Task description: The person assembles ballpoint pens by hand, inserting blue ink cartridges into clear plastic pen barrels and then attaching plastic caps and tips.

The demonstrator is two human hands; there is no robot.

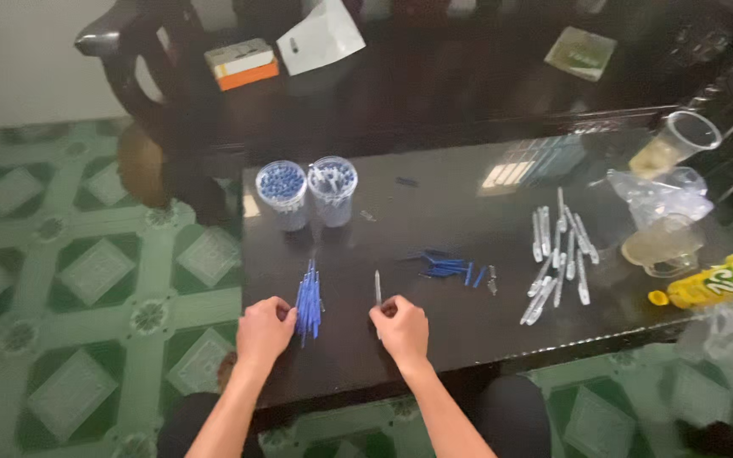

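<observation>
Fingers of the left hand (265, 329) curl shut against the bundle of blue refills (309, 301), steadying it on the dark table (468, 331). Right of the bundle, right hand (400, 326) pinches a clear pen barrel (377, 288), tip pointing away. Further right of the bundle lie loose blue caps (443, 265), then more clear barrels (557, 254), sorted by kind.

Surface (468, 220): glossy black-brown.
Bundle of refills (309, 301) between the fingers of both hands: blue.
Single pen barrel (377, 288) just beyond the right-hand fingers: clear, pale.
Loose caps (443, 267) farther out: blue.
Scattered barrels (557, 254) well right of the fingers: clear-white.
Two cups (307, 191) beyond the fingers: transparent, one filled blue.
Bottle (723, 284): yellow, yellow cap.
Floor (86, 271): green tiles, pale diamond-and-rosette pattern.
</observation>
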